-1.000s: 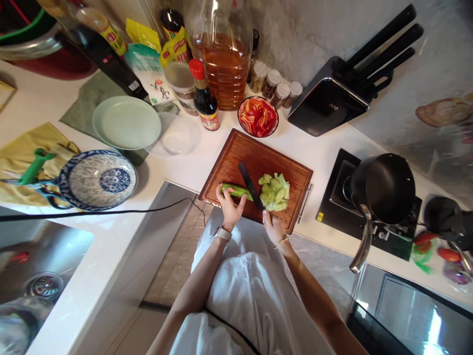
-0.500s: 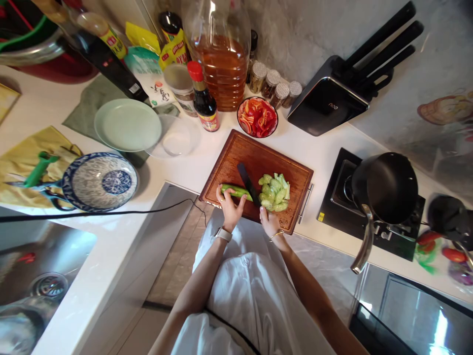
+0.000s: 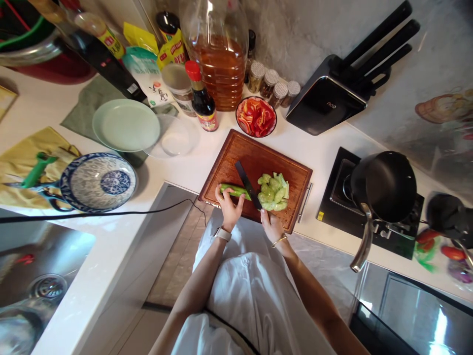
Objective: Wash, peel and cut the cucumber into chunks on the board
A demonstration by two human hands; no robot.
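On the brown wooden cutting board (image 3: 254, 153), my left hand (image 3: 229, 209) grips a green cucumber (image 3: 235, 191), fingers bent over it and thumb near the cut end. My right hand (image 3: 272, 226) is closed round the handle of a dark-bladed knife (image 3: 247, 181), the handle mostly hidden in the fist. The blade stands against the right end of the cucumber. A pile of cucumber slices (image 3: 273, 193) lies just right of the blade.
Behind the board stand a bowl of sliced red peppers (image 3: 256, 117), a soy sauce bottle (image 3: 205, 108) and a knife block (image 3: 327, 101). A black pan (image 3: 388, 192) sits on the stove at right. Leftward are a patterned bowl (image 3: 84, 182), a pale plate (image 3: 125, 125) and scissors (image 3: 55, 195).
Both hands stay in nearly the same place, with the cucumber and knife still held. The whole view shifts very slightly left.
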